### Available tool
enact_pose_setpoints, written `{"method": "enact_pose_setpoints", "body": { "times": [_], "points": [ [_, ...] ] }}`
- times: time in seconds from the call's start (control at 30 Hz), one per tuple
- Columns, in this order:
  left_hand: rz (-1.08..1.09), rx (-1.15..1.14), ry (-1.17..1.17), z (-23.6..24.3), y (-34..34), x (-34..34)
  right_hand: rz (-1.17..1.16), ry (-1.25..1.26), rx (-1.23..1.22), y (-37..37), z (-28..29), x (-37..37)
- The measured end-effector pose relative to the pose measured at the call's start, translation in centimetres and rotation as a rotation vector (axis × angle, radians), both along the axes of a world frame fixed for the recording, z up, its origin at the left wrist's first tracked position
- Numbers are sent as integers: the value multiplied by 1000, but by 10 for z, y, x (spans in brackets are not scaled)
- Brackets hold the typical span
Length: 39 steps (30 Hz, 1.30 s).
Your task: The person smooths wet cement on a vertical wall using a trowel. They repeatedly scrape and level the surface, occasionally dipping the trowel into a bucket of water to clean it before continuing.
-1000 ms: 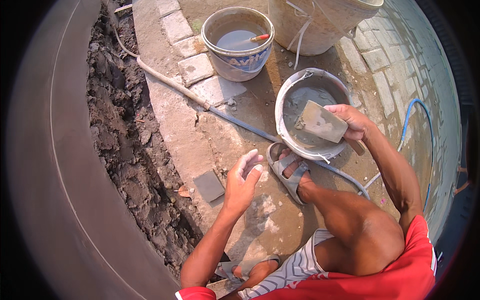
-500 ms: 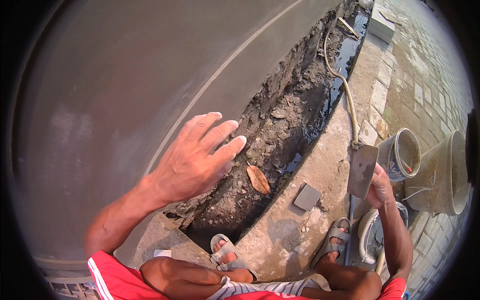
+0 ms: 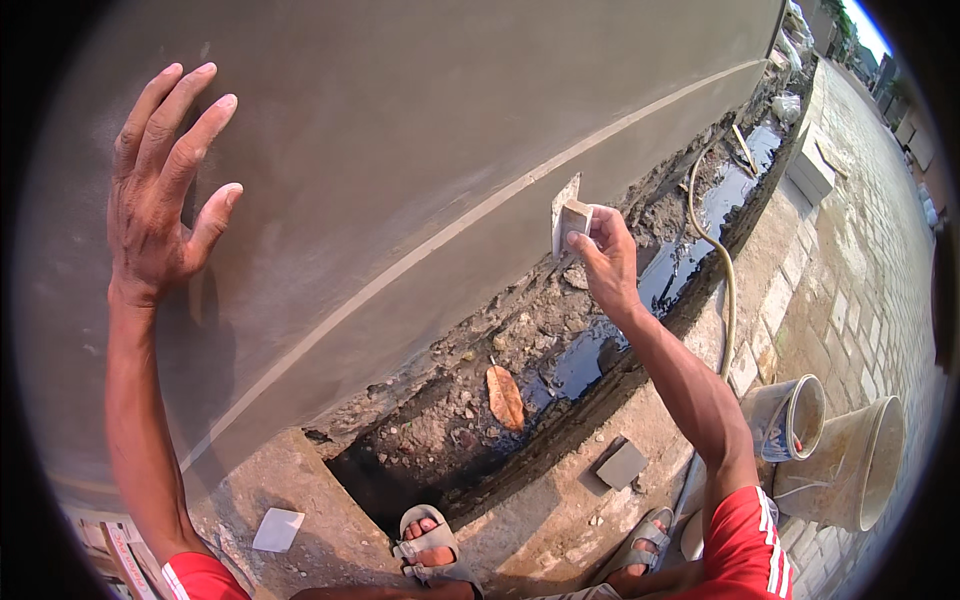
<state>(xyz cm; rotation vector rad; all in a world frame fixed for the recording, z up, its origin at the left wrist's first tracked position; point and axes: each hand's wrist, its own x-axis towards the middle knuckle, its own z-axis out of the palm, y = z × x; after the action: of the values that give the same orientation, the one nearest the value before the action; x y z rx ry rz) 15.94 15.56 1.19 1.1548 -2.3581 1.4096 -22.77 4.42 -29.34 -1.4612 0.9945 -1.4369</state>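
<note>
My left hand (image 3: 163, 190) is raised at the grey rendered wall (image 3: 380, 140) with its fingers spread and nothing in them; whether it touches the surface is unclear. Lower and to the right, my right hand (image 3: 602, 250) grips a small flat trowel (image 3: 566, 195) by its blocky handle, the blade held upright just above the wall's lower band. A lighter curved strip (image 3: 463, 227) runs along the wall above a trench (image 3: 420, 425) with rubble, dark water and a dry leaf (image 3: 505, 397). My sandalled feet (image 3: 430, 540) are at the trench's near edge.
Right of the trench run a concrete edge (image 3: 690, 410) and a hose (image 3: 730, 320). Two buckets (image 3: 775, 430) stand on the paving at the right. A square grey tile (image 3: 620, 465) lies near me, a pale square (image 3: 278, 530) at lower left. Stacked blocks (image 3: 810, 170) sit farther along.
My view has swung from the mortar bucket to the wall. My left hand has risen leftward up the wall. My right hand has carried the trowel from the bucket across to the wall.
</note>
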Motion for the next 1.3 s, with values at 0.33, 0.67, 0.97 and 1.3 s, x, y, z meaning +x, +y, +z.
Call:
{"method": "enact_pose_setpoints", "body": {
  "times": [0.33,0.67,0.97,1.3],
  "points": [
    [103,-24,-151,9,2,7,-198,165,-180,-35,-32,42],
    [117,-18,-207,13,2,7,-216,261,-115,-31,-44,57],
    [124,-30,-218,14,3,10,-253,133,-167,-29,-61,31],
    [122,12,-204,4,3,18,-274,414,-157,-23,-55,44]
  ]
}}
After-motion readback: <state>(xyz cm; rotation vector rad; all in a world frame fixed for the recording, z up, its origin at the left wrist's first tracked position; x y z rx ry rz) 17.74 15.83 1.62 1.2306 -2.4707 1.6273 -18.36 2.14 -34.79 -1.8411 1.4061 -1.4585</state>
